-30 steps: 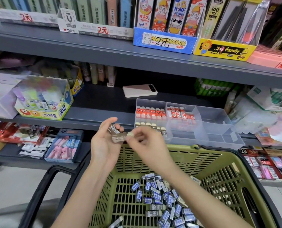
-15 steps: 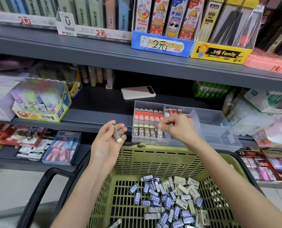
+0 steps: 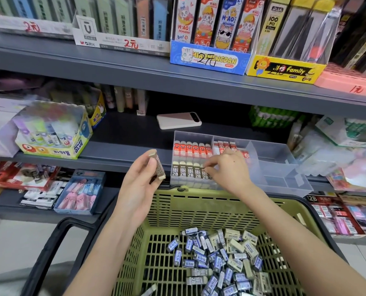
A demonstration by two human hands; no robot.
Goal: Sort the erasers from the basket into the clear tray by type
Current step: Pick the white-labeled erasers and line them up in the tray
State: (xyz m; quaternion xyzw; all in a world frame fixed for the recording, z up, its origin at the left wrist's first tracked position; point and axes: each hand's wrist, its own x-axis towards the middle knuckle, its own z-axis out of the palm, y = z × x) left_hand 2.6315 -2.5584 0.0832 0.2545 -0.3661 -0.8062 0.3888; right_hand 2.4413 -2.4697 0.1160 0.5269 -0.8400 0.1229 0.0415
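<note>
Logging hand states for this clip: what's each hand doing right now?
Left hand: holding a dark-sleeved eraser.
Right hand: pinching a 2B eraser at the row's end in the clear tray.

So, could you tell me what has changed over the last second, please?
The right hand pulled away from the left hand and moved forward to the tray, where it now pinches the end eraser of the 2B row. The left hand still holds a brown-sleeved eraser; basket and tray stayed put.

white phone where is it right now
In the head view the white phone lies flat on the middle shelf, just behind the back-left corner of the clear tray and right of the yellow glue box.
</note>
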